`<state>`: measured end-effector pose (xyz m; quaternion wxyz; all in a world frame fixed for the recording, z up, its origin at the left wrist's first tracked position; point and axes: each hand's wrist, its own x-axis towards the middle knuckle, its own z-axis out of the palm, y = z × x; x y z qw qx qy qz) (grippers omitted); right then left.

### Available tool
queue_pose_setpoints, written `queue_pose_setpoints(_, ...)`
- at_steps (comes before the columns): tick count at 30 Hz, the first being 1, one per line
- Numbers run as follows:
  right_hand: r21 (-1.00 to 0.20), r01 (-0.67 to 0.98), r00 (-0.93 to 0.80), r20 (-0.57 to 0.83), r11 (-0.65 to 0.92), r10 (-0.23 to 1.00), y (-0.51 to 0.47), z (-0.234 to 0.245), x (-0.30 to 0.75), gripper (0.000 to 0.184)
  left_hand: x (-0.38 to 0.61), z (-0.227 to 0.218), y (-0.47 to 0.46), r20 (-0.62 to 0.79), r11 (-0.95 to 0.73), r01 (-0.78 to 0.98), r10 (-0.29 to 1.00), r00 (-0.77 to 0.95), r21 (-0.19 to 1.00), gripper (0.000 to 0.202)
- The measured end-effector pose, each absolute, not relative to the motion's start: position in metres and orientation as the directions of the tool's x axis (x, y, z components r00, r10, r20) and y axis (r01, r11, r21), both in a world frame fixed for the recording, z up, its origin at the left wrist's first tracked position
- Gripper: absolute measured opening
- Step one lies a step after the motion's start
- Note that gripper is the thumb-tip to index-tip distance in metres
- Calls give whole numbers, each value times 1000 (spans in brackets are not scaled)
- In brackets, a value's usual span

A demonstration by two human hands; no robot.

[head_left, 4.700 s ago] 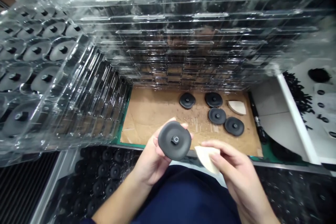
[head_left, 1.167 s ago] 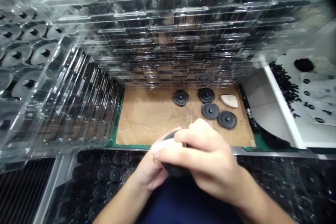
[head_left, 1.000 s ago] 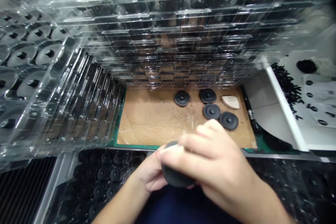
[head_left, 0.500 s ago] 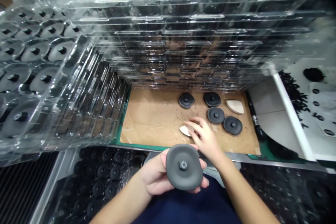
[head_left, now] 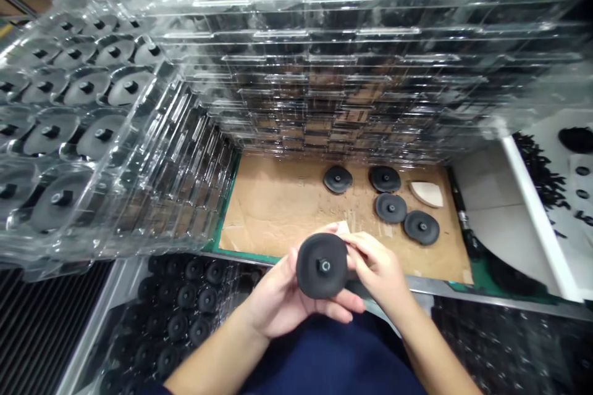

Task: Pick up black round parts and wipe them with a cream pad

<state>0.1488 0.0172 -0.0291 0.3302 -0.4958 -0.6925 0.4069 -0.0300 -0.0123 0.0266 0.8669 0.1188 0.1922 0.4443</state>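
A matt black rounded disc (head_left: 309, 278) with a short central stud is held in my left hand (head_left: 275, 299), its stud side facing me. The fingers of that hand wrap under and behind the disc. My right hand (head_left: 382, 268) is closed at the disc's right edge, pinching a small pale piece (head_left: 342, 227); most of the piece is hidden behind the disc and fingers. Whether it touches the disc, I cannot tell. Several similar black discs (head_left: 390, 207) lie stud up on the cardboard sheet (head_left: 269, 203), near a pale wedge-shaped piece (head_left: 426, 193).
Tall stacks of clear plastic trays (head_left: 324, 80) rise behind the cardboard, and another stack (head_left: 115, 154) at left holds grey discs. More black discs (head_left: 178, 326) sit below the bench edge. A white-edged bin (head_left: 537, 210) stands to the right.
My right hand has picked the pale piece up off the cardboard and brought it to the disc. My left hand has lifted the disc slightly, further from me.
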Motion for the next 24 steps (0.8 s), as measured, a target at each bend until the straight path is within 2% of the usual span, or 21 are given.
queue_pose_setpoints(2, -894, 418, -247, 57, 159, 967, 14, -30, 148, 22, -31, 24, -12, -150, 326, -605, 934, 324, 726, 56)
queue_pose_setpoints(3, -896, 419, -223, 57, 148, 973, 13, -29, 148, 22, -32, 22, -12, -50, 155, -456, 971, 233, 877, 70)
queue_pose_setpoints(4, -897, 420, -196, 57, 136, 979, 12, -27, 148, 22, -33, 21, -12, 70, -18, -275, 981, 181, 961, 84)
queue_pose_setpoints(6, -899, 424, -144, 52, 109, 988, 9, -22, 150, 21, -36, 18, -11, 276, -286, 23, 941, 194, 958, 105)
queue_pose_setpoints(7, -901, 424, -122, 49, 96, 991, 7, -19, 150, 22, -37, 18, -10, 324, -354, 110, 919, 225, 929, 109)
queue_pose_setpoints(9, -906, 416, -83, 42, 73, 996, 3, -12, 153, 22, -38, 19, -10, 319, -378, 209, 909, 269, 902, 111)
queue_pose_setpoints(12, -927, 374, -36, 28, 40, 999, -3, 0, 155, 22, -39, 23, -12, 237, -319, 293, 929, 284, 901, 112)
queue_pose_setpoints(15, -979, 203, -37, -6, 2, 999, -8, 12, 156, 24, -40, 26, -14, 212, -296, 299, 935, 283, 907, 112)
queue_pose_setpoints(18, -999, 46, -109, -28, -24, 994, -10, 23, 154, 27, -40, 25, -15, 195, -278, 297, 940, 279, 914, 109)
queue_pose_setpoints(24, -981, 32, -317, -193, -192, 929, -1, 38, 152, 21, -41, 29, -16, 71, -122, 202, 966, 247, 972, 101)
